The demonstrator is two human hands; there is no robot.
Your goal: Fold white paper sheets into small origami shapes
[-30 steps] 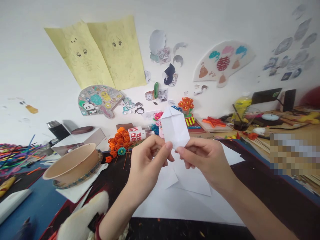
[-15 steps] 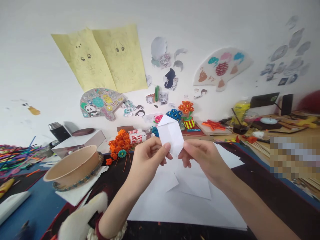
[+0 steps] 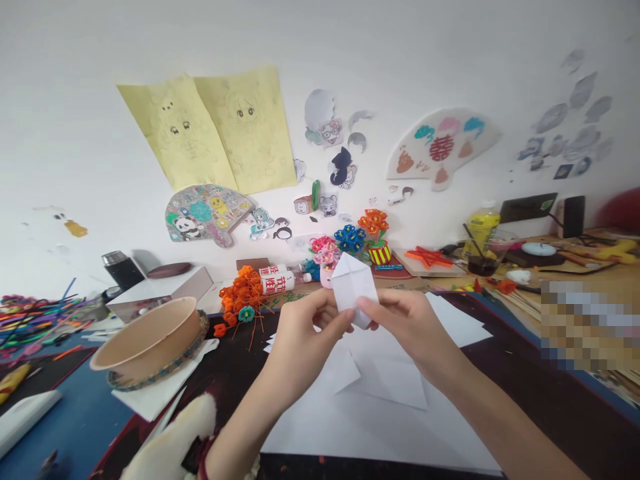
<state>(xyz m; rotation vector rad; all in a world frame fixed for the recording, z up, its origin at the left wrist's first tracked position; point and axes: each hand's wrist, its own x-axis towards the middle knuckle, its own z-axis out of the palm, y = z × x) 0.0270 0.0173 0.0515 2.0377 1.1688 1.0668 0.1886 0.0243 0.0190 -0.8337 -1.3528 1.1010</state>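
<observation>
A small folded piece of white paper is held up above the table, its top corners folded into a blunt point. My left hand pinches its lower left edge, thumb in front and fingers behind. At the lower right, my right hand presses its thumb on the paper's front, fingers curled behind. Beneath both hands lie large white sheets, with a smaller creased sheet on top of them.
On the left stand a tan bowl and a white box. Orange craft flowers lie behind my left hand. A cup with dark liquid stands at the back right. A white plush thing is by my left forearm.
My right thumb has moved from the paper's right edge onto its front. The folded paper sits slightly lower and further right, and the whole view has shifted a little.
</observation>
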